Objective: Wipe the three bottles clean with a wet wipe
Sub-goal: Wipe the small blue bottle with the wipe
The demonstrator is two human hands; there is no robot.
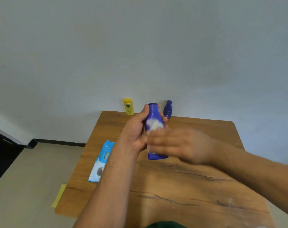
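Honestly, the left hand (136,129) has its grip wrapped round the big blue bottle (154,115), held above the worktop (189,186). The blurry right hand (177,143) presses the wet wipe (154,125) on it with flattish fingers. I'd turn the bottle so the palm-covered back gets wiped too.

— Where is the large blue bottle (154,115)?
— Held above the table (189,181), nearly upright with its narrow end up. The left hand (136,129) grips its upper part.
— And the wet wipe (154,125)?
— White and bunched against the bottle's front, by the blurred right hand (177,145), whose grip cannot be made out.
— The other two?
— The yellow bottle (128,106) and the small dark-blue bottle (167,109) stand upright at the table's far edge, well apart.
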